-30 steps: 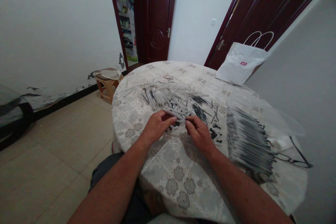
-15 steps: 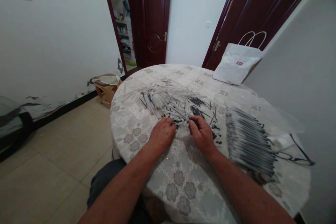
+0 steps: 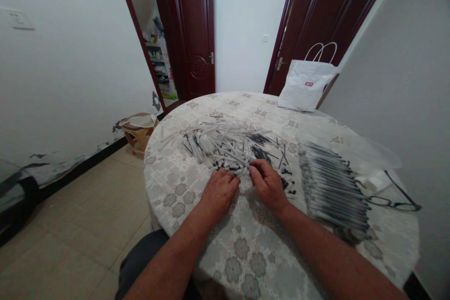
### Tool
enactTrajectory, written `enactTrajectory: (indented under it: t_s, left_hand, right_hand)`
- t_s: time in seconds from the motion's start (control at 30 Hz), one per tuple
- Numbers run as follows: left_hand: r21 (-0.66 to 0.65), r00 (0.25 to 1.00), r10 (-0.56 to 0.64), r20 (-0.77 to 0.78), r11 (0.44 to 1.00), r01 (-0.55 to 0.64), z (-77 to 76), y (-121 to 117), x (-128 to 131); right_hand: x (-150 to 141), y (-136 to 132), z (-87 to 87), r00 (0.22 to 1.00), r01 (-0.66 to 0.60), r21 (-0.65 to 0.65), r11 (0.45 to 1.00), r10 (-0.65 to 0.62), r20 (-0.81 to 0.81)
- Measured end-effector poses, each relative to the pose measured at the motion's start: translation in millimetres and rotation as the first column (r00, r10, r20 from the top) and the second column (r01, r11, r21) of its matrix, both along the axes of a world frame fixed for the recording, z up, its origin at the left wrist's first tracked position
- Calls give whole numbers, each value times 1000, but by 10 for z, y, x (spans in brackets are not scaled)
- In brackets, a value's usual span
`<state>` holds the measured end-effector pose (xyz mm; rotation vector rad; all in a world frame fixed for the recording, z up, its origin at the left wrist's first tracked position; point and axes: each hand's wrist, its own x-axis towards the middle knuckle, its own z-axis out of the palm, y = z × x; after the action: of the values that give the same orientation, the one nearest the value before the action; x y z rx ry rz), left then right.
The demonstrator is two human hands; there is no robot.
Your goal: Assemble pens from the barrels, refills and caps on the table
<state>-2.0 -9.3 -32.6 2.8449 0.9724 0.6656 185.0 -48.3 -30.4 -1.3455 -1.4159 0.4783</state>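
Left hand (image 3: pixel 218 193) is down at the tube pile's (image 3: pixel 207 143) near edge, grip hidden; right hand (image 3: pixel 269 186), beside that edge, apparently pinches a white tube (image 3: pixel 242 161).

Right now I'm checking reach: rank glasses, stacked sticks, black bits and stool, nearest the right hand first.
From the right hand:
1. Black bits: just right of it.
2. Stacked sticks: farther right.
3. Glasses: right, past the stack.
4. Stool: far left, on the floor.
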Motion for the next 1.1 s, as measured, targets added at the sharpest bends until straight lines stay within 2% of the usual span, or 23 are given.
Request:
enactTrajectory:
  t_s: [0.07,0.1,0.17,0.23,0.27,0.33,0.4,0.53,0.63,0.83,1.1]
  left_hand:
    - [-124,970,27,240,992,3,49,31,-49]
    - [-212,923,76,376,977,6,83,54,-84]
    - [-416,772,243,587,909,31,159,118,-170]
    - [-594,601,411,685,793,134,226,190,-261]
    - [-642,506,477,718,734,219,252,223,-302]
    - [-663,338,570,749,638,392,291,272,-368]
    - [-636,230,621,749,577,513,318,293,-408]
    - [-637,200,673,712,501,586,356,274,-426]
    - [-631,176,695,697,479,610,369,263,-422]
    - [-618,149,700,698,485,618,365,287,-445]
    - [-639,170,688,705,513,573,329,299,-438]
  right_hand:
    - [-2,0,0,999,-1,9,1000,1,-33]
    - [-3,-1,-2,999,1,14,1000,0,-47]
    - [-7,-6,-6,999,3,16,1000,-2,-52]
    - [-15,-15,-6,1000,-5,9,1000,5,-16]
    - [-20,-20,-4,1000,-10,10,1000,9,12]
    - [-33,-31,6,997,-24,14,1000,23,70]
    - [-48,-42,21,993,-38,15,999,36,114]
    - [-73,-61,48,987,-59,13,998,56,153]
    - [-74,-66,48,984,-68,12,998,65,163]
    - [-41,-56,7,986,-35,16,999,32,162]
    - [-51,-61,32,980,-61,15,998,57,193]
